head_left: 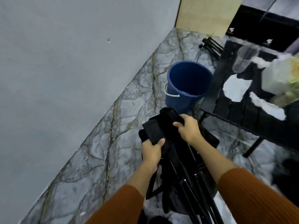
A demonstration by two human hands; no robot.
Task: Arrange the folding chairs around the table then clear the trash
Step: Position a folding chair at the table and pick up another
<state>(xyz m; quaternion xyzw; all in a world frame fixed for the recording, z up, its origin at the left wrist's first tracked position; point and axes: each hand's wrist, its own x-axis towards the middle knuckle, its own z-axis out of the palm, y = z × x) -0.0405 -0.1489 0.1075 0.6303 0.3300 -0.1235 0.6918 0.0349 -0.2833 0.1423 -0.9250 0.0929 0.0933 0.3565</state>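
Observation:
A black folding chair (181, 180) stands collapsed on the marble floor in front of me, its fabric bunched at the top and its thin legs running down. My left hand (152, 151) grips the fabric on the left side. My right hand (188, 128) grips the top of the fabric a little higher and to the right. The black slatted table (252, 113) is at the right, carrying a clear plastic cup (244, 60), crumpled white paper (236, 89) and a plastic bag of trash (281, 78).
A blue bucket (187, 84) with a white handle stands on the floor just beyond the chair, beside the table's corner. A grey wall fills the left. A pale wooden panel (205, 15) and black poles (212, 46) lie at the back.

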